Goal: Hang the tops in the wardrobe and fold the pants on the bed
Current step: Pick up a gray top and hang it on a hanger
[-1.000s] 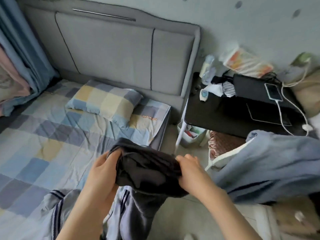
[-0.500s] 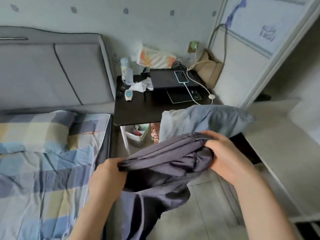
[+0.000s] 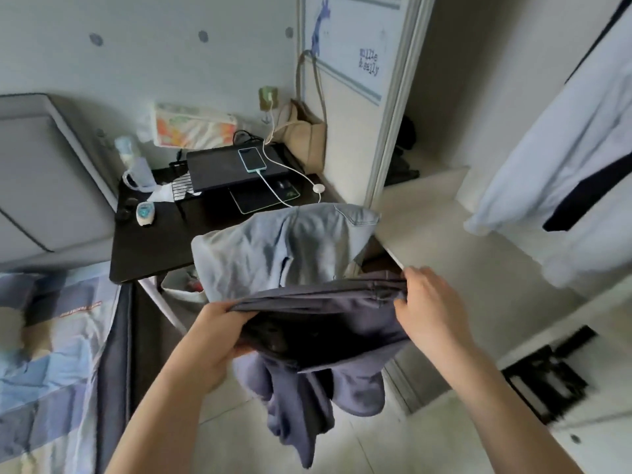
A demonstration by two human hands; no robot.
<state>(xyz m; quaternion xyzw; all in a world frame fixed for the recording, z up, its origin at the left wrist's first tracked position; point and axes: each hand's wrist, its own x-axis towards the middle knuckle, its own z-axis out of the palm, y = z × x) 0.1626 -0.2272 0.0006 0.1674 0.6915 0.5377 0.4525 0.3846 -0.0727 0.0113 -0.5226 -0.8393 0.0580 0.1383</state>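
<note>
Head cam: both hands hold a dark grey garment (image 3: 318, 323) up in mid-air over the floor, betw bed (image 3: 51, 354) and wardrobe (image 3: 427, 213). Left hand (image 3: 212, 336) fingers curled tight round its left edge; right hand (image 3: 427, 313) pinches the right edge, fingers bent. Rest of fabric hangs down bunched. Light blue garment (image 3: 273, 251) draped just behind it, in front of black desk (image 3: 150, 244). Phone (image 3: 252, 159) on a stand on desk, cable plugged in. White top (image 3: 564, 159) hangs at right.
</note>
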